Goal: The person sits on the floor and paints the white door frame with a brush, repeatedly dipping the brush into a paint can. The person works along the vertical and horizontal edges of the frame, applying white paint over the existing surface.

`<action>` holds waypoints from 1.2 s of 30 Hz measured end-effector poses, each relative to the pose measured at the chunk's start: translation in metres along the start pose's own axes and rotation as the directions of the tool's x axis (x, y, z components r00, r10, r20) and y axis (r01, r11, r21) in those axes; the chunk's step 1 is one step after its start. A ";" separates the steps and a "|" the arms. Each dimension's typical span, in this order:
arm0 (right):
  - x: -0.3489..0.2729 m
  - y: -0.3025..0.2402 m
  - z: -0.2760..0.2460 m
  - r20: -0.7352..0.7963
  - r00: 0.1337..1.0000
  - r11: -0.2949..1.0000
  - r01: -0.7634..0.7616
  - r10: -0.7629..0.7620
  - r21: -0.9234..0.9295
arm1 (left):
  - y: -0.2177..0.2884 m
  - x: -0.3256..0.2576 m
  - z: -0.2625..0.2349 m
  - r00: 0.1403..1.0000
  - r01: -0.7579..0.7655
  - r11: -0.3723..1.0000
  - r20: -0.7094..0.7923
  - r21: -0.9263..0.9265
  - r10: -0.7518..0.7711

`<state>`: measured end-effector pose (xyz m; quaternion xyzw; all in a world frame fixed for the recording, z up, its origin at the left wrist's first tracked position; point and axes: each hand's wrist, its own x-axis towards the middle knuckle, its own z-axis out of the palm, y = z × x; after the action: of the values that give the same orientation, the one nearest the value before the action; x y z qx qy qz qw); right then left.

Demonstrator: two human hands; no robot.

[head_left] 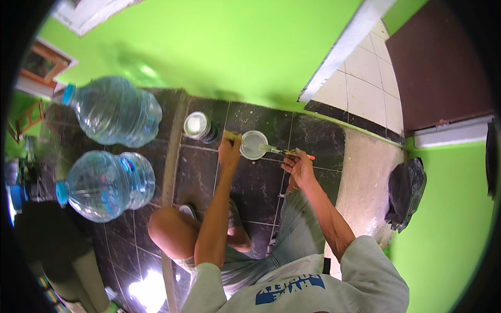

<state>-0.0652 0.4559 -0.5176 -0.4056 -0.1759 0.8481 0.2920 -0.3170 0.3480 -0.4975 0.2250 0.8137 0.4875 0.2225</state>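
Note:
My right hand (298, 164) grips a paintbrush (284, 152) with a red-tipped handle. Its pale bristles lie over the right rim of a round white tub (254, 145), which stands on the dark floor tiles. Left of the tub, my left hand (228, 148) is closed, with something yellowish and thin at its fingertips that is too small to make out. Just beyond that hand stands an opened paint can (196, 126) with white in its top.
Two large clear water bottles with blue caps, one farther (117, 112) and one nearer (107, 185), lie on the left. A bright green wall (224, 47) runs along the far side. A black plastic bag (406, 193) hangs at right, near a brown door (443, 68).

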 end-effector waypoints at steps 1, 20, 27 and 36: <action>-0.009 -0.007 0.009 0.040 0.998 0.999 0.037 -0.038 0.020 | -0.010 0.001 -0.001 1.000 -0.030 0.999 0.004 -0.025 0.030; -0.018 -0.198 0.103 0.715 0.058 -0.463 0.726 -0.696 -0.509 | 0.104 -0.072 -0.105 0.841 -0.361 0.779 0.540 0.512 0.035; 0.002 -0.166 0.060 0.666 0.286 -0.389 0.629 -0.689 -0.673 | 0.104 -0.125 -0.126 0.719 -0.324 0.834 0.690 0.447 -0.090; -0.022 -0.226 0.112 0.722 0.080 -0.493 0.678 -0.687 -0.545 | 0.066 -0.131 -0.100 0.648 -0.462 0.792 0.762 0.399 -0.005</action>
<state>-0.0624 0.6084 -0.3153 -0.2449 -0.8164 0.1328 0.5059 -0.2606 0.2307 -0.3774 0.5609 0.7237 0.1197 0.3839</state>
